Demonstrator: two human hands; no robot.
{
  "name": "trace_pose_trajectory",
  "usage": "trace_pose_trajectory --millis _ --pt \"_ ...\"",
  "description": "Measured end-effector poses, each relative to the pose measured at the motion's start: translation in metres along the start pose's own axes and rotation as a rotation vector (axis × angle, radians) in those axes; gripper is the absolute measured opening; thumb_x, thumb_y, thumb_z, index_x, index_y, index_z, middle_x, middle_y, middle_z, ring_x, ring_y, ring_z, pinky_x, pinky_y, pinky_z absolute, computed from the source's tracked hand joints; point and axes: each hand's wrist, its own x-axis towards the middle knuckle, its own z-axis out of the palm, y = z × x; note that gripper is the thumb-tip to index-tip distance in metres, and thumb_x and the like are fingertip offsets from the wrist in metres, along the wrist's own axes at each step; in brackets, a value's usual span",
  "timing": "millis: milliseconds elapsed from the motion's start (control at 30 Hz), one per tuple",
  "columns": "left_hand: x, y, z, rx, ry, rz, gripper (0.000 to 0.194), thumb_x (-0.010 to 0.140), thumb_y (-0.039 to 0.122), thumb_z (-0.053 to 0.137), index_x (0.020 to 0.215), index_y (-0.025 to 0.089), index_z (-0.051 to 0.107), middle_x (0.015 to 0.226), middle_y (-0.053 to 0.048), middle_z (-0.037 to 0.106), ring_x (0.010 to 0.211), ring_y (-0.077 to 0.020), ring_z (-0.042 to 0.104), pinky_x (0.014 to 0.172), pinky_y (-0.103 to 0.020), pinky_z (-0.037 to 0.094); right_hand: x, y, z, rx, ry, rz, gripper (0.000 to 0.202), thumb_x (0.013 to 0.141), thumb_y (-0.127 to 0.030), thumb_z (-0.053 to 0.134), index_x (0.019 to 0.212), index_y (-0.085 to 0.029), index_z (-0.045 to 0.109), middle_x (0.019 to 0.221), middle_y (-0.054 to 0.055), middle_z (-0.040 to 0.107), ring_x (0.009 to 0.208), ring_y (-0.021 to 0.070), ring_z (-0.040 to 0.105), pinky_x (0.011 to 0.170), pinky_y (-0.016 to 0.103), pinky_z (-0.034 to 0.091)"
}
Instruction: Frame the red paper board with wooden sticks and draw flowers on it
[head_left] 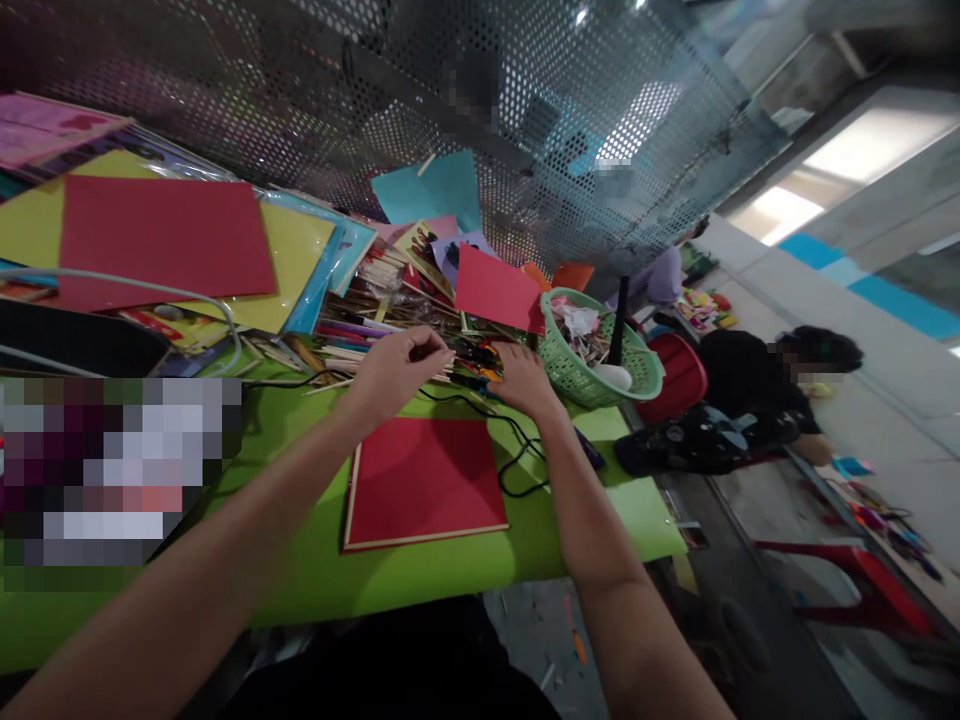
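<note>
Green basket (566, 368) beside right hand (525, 382)
Left fingers (441, 358) pinched, contents unclear; right fingers (505, 352) at orange-handled tools (487, 371), grip unclear.

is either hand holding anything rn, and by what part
It can't be told for certain: the right hand is at the orange part of a dark tool, grip unclear; the left hand is pinched, anything in it too small to identify.

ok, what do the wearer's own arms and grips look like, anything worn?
Left grip and right grip are bare human hands: no gloves, sleeves, watch or bracelet visible, no markings or cables attached. Rings: can't tell. Black clothing shows at the lap.
</note>
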Motion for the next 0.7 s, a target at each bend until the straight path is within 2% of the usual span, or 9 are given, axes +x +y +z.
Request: trace_pose_trajectory --millis 67,233,400,567,633,700 --pt "0.001 0.001 -0.002 -0.015 0.015 -0.009 0.026 0.086 0.043 0.062 0.076 0.019 0.063 0.066 0.004 0.056 0.064 -0.012 0.045 0.061 -0.026 0.035 0.003 -0.005 -0.001 -0.04 0.0 0.023 0.068 0.079 -0.024 0.07 0.144 -0.016 0.054 0.145 0.02 0.058 0.136 0.0385 0.051 0.118 0.052 0.032" --pt "0.001 0.0 -0.005 -0.043 0.031 -0.025 0.027 0.086 0.045 0.062 0.076 0.019 0.063 0.066 0.003 0.055 0.064 -0.0124 0.045 0.062 -0.027 0.035 0.005 -0.013 -0.005 -0.095 -0.014 0.056 0.062 0.075 -0.032 0.076 0.133 -0.016 0.063 0.132 0.02 0.061 0.122 0.0397 0.059 0.108 0.05 0.042" --pt "0.002 -0.001 -0.006 -0.06 0.044 -0.033 0.029 0.085 0.047 0.063 0.077 0.019 0.062 0.066 0.003 0.054 0.064 -0.0126 0.045 0.063 -0.027 0.037 -0.002 -0.014 -0.008 -0.083 0.017 0.091 0.051 0.082 -0.035 0.068 0.128 -0.015 0.064 0.129 0.02 0.059 0.115 0.0361 0.063 0.099 0.046 0.05" --pt "0.003 -0.001 -0.007 -0.079 0.054 -0.031 0.025 0.085 0.043 0.062 0.076 0.019 0.063 0.068 0.002 0.058 0.065 -0.0126 0.048 0.065 -0.027 0.04 -0.01 -0.014 -0.016 0.272 0.214 0.075 0.048 0.079 -0.03 0.061 0.125 -0.016 0.062 0.13 0.02 0.057 0.114 0.0353 0.063 0.098 0.049 0.052" --pt "0.003 -0.002 -0.007 -0.084 0.057 -0.031 0.024 0.085 0.042 0.062 0.076 0.019 0.063 0.069 0.003 0.058 0.065 -0.0127 0.049 0.065 -0.028 0.04 -0.014 -0.018 -0.019 0.379 0.23 0.024 0.044 0.082 -0.029 0.056 0.124 -0.018 0.061 0.127 0.017 0.063 0.115 0.0318 0.064 0.099 0.046 0.052" --pt "0.003 -0.004 -0.006 -0.087 0.058 -0.033 0.024 0.086 0.041 0.062 0.076 0.019 0.063 0.069 0.003 0.058 0.066 -0.0129 0.05 0.066 -0.028 0.041 -0.019 -0.026 -0.019 0.53 0.179 -0.008 0.041 0.086 -0.032 0.052 0.124 -0.02 0.059 0.122 0.013 0.069 0.112 0.0281 0.067 0.097 0.042 0.054"
